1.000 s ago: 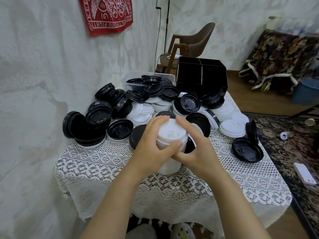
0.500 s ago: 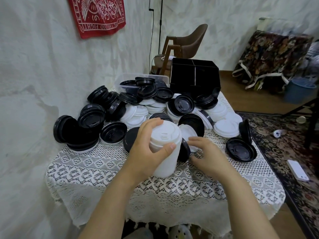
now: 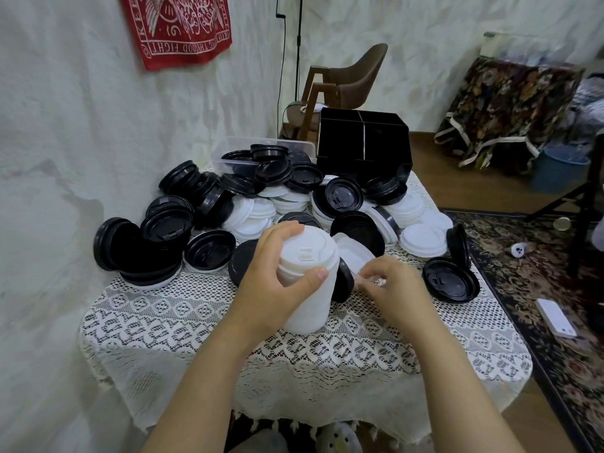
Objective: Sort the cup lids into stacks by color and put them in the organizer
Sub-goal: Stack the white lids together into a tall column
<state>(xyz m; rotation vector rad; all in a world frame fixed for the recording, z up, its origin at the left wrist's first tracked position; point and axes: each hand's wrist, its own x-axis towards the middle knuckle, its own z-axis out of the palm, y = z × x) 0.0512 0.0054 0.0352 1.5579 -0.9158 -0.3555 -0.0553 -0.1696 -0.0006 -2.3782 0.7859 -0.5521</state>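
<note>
The left hand [image 3: 277, 282] wraps round a tall stack of white lids [image 3: 312, 308] standing on the worktop [image 3: 183, 315]. The right hand [image 3: 398, 289], just beside it, pinches a loose white lid [image 3: 356, 256] by its rim. The plastic looks light, thin and slick, so the stack likely topples easily; grip its sides.

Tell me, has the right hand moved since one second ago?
Yes. The right hand left the white lid stack and went right, toward the flat black lid on the tablecloth.
</note>
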